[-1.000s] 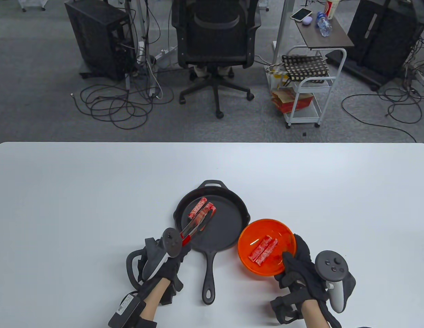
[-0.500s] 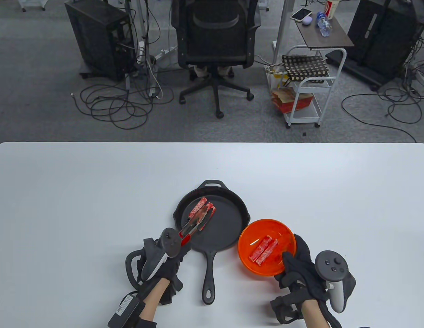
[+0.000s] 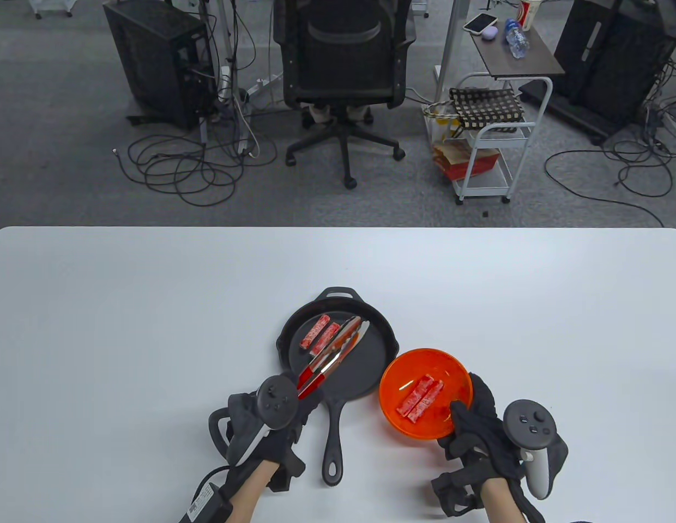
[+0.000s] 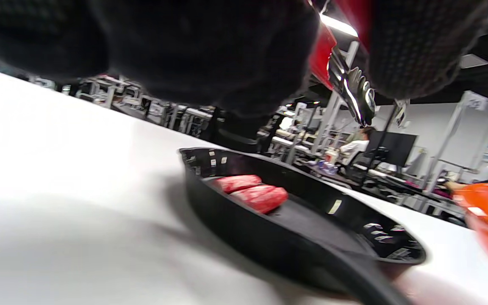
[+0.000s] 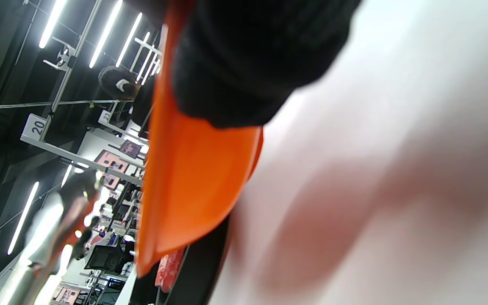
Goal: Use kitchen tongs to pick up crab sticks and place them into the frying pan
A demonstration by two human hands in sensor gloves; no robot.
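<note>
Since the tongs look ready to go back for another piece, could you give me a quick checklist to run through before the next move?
1. Tongs empty: ok, nothing shows between the tips in the table view.
2. Delivered crab sticks in the pan: ok, two lie side by side on the frying pan floor.
3. Crab sticks in the bowl: ok, pieces wait in the orange bowl.
4. Bowl steadied: ok, right hand grips its near rim.
5. Left hand grip on the tongs' red handles: ok.
6. Count in bowl: cannot tell, pieces lie pressed together.
</note>
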